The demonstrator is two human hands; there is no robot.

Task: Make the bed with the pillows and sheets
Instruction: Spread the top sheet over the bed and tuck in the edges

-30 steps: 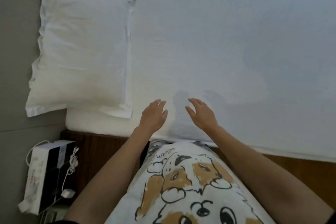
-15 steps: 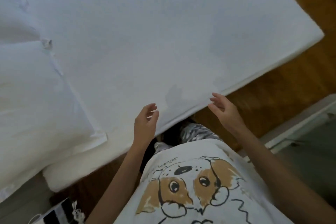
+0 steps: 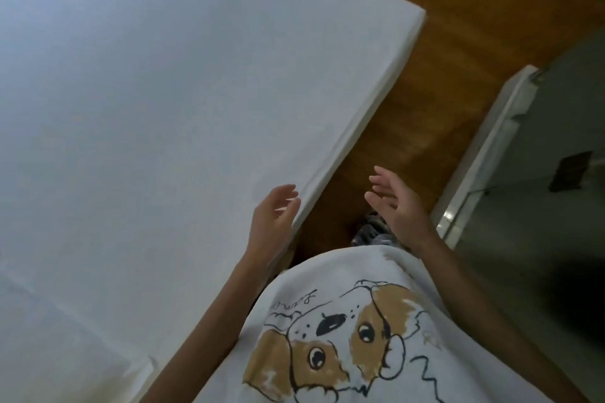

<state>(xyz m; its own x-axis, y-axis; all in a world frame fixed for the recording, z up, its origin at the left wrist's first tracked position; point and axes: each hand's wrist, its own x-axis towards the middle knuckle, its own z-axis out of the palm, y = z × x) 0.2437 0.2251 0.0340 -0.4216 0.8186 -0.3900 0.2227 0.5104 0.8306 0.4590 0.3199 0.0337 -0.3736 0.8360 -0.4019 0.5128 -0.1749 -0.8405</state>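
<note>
Bed fills left of view, covered by smooth white sheet. Pillow edge at lower left on bed. Left hand above near edge of bed, fingers relaxed and loosely spread, holding nothing. Right hand over wooden floor beside bed, fingers spread, holding nothing. The 2 hands are apart, palms facing inward.

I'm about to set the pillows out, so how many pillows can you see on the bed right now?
1, and only in part: a pillow lies at the bed's lower left corner of the view, cut off by the frame. Others may lie out of view.
</note>
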